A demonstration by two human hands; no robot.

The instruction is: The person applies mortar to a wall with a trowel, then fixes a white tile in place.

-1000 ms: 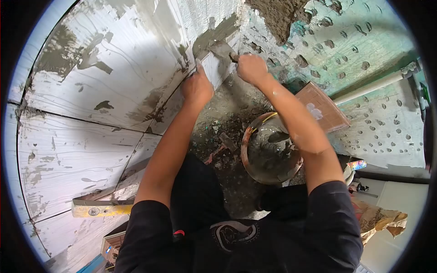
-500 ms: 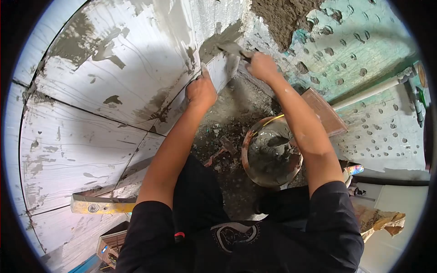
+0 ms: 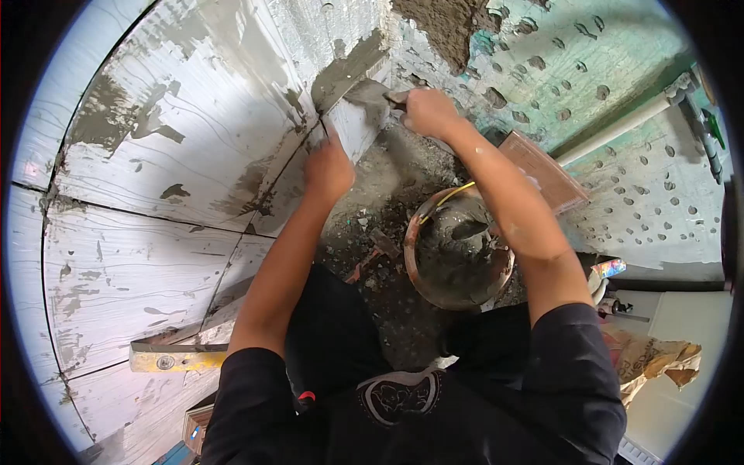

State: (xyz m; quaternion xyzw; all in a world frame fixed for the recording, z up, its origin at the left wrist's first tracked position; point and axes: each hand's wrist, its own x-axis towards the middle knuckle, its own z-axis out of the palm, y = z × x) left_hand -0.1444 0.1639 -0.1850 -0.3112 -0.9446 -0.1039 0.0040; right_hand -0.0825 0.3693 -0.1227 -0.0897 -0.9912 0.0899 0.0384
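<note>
A trowel (image 3: 370, 94) is held in the right hand (image 3: 428, 111) at 12 o'clock, the grip closed tight round the handle, which is mostly hidden by the fingers. Its mortar-laden blade is laid against the edge of the white wall tile (image 3: 350, 128). The left hand (image 3: 328, 169) is pressed to that tile, at 11 o'clock from the mortar bucket (image 3: 409, 256) — it is blurred, so its grip cannot be told. A yellow level (image 3: 174, 358) at 8 o'clock is cut off by the sleeve.
</note>
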